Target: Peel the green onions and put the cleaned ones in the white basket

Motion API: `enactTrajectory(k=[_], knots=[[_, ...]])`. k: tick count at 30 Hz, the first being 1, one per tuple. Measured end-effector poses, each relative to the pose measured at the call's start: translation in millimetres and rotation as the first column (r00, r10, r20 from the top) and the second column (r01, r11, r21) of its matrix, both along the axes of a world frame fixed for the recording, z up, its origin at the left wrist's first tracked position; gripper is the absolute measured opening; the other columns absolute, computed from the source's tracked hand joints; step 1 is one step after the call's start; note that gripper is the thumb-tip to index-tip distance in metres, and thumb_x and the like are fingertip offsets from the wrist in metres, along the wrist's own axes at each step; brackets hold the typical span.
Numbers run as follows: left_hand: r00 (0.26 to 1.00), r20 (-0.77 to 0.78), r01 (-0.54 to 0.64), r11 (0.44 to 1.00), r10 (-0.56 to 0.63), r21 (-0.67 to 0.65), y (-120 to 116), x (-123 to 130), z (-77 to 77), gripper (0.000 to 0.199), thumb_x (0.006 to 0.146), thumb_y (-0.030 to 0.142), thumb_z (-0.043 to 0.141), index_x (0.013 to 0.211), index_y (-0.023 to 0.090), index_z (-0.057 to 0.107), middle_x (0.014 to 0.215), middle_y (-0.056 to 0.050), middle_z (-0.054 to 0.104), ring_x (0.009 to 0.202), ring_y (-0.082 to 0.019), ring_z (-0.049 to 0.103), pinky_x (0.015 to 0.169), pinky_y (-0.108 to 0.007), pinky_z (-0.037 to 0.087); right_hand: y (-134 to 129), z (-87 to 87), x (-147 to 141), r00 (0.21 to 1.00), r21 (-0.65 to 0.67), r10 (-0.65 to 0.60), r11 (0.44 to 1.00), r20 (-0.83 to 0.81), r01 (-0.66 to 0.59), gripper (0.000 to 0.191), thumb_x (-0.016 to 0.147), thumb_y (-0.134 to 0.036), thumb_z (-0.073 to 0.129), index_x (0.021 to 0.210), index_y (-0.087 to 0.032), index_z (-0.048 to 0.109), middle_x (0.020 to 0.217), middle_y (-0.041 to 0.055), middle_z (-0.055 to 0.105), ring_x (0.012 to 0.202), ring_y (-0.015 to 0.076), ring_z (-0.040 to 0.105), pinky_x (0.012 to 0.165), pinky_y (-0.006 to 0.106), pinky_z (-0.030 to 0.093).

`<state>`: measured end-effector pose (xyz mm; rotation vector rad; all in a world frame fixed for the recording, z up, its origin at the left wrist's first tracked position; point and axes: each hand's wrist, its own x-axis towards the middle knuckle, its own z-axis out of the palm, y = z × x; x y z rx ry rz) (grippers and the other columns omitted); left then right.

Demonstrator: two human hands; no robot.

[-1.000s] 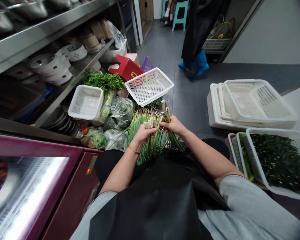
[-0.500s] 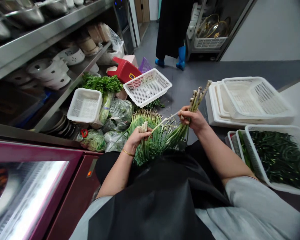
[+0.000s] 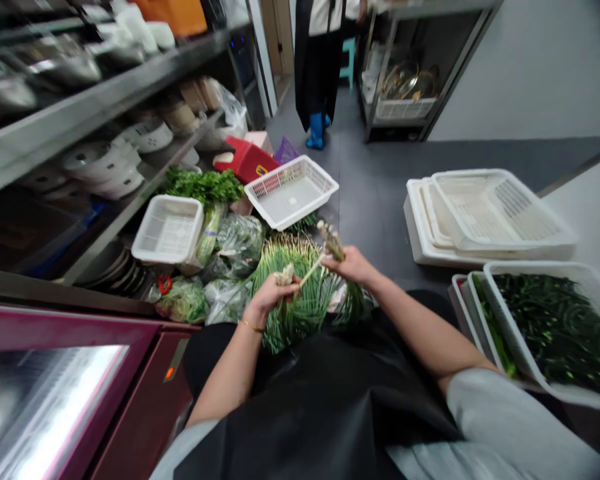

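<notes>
Above the green onion pile, our left hand is gripping pale-ended stalks and our right hand a rooty bunch, so tugging too hard could be risking a snapped stem.

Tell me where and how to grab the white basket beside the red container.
Probably best: grip the short right-hand rim of the white basket, coming from the right. That end faces open floor, while the red container crowds the far side; the outward lip should give fingers a hold.
</notes>
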<state>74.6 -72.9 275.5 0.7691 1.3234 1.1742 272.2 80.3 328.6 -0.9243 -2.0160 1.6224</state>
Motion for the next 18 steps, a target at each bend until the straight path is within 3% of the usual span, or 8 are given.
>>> enactTrajectory(k=[2,4,8,10,12,14,16,18], knots=[[0.999,-0.007,0.042,0.999,-0.042,-0.006,4,8,3.2,0.049,0.056,0.044,0.084,0.084,0.009,0.066,0.064,-0.006,0.066,0.046,-0.009,0.049,0.045,-0.022,0.037,-14,-2.6,-12,0.999,0.122,0.054,0.991,-0.002,-0.054,0.037,0.07,-0.045,0.07,0.056,-0.016,0.052,0.051,-0.0036,0.047,0.049,0.0072,0.041,0.046,0.021,0.033],[0.996,-0.003,0.086,0.996,-0.086,0.02,12,16,5.0,0.052,0.059,0.049,0.081,0.089,0.009,0.066,0.069,-0.008,0.068,0.047,-0.009,0.05,0.045,-0.023,0.037,-22,-6.9,-20,0.991,0.128,0.136,0.982,0.003,-0.136,0.038,0.073,-0.044,0.066,0.054,-0.017,0.047,0.049,-0.0048,0.042,0.047,0.0066,0.038,0.044,0.02,0.029],[0.99,-0.084,0.126,0.985,-0.116,0.118,24,24,5.6,0.046,0.058,0.052,0.08,0.073,0.012,0.063,0.058,-0.004,0.062,0.042,-0.009,0.044,0.043,-0.024,0.032,-20,-10.9,-15,0.962,-0.067,0.265,0.961,-0.068,-0.269,0.035,0.071,-0.044,0.066,0.057,-0.018,0.047,0.047,-0.0051,0.045,0.039,0.0063,0.036,0.038,0.02,0.027],[0.985,-0.13,0.132,0.985,-0.117,0.114,22,24,4.3,0.04,0.058,0.05,0.08,0.064,0.015,0.061,0.054,-0.003,0.059,0.042,-0.009,0.043,0.043,-0.025,0.031,-17,-6.9,-5,0.952,-0.184,0.25,0.942,-0.175,-0.281,0.034,0.068,-0.045,0.067,0.061,-0.019,0.048,0.047,-0.0051,0.048,0.036,0.0067,0.036,0.036,0.021,0.027],[0.981,-0.166,0.114,0.99,-0.1,0.077,16,22,2.0,0.036,0.059,0.048,0.079,0.057,0.018,0.059,0.052,-0.003,0.059,0.041,-0.011,0.043,0.044,-0.027,0.032,-13,-1.2,6,0.954,-0.221,0.182,0.947,-0.237,-0.235,0.033,0.067,-0.045,0.068,0.062,-0.019,0.048,0.047,-0.0049,0.049,0.036,0.0073,0.037,0.037,0.021,0.028],[0.977,-0.184,0.115,0.993,-0.107,0.036,11,22,-0.5,0.032,0.058,0.047,0.078,0.054,0.02,0.06,0.053,-0.003,0.061,0.041,-0.012,0.043,0.045,-0.029,0.034,-13,2.1,11,0.975,-0.164,0.096,0.978,-0.202,-0.13,0.032,0.071,-0.046,0.065,0.063,-0.019,0.049,0.05,-0.0034,0.051,0.038,0.0081,0.038,0.039,0.023,0.029],[0.973,-0.188,0.138,0.99,-0.133,0.012,8,25,-2.8,0.029,0.058,0.046,0.076,0.054,0.022,0.062,0.055,-0.003,0.062,0.041,-0.012,0.044,0.047,-0.031,0.035,-15,0.7,10,0.99,-0.005,0.036,0.999,-0.136,-0.037,0.029,0.074,-0.047,0.063,0.068,-0.02,0.053,0.06,-0.0013,0.057,0.046,0.01,0.042,0.045,0.025,0.032],[0.97,-0.188,0.159,0.987,-0.156,0.003,7,30,-4.3,0.028,0.057,0.046,0.076,0.054,0.022,0.062,0.055,-0.002,0.061,0.042,-0.012,0.044,0.048,-0.031,0.035,-21,-5.1,5,0.998,0.173,0.054,0.984,-0.034,-0.047,0.027,0.074,-0.046,0.064,0.069,-0.021,0.054,0.065,-0.0012,0.057,0.055,0.0125,0.045,0.052,0.027,0.034]])
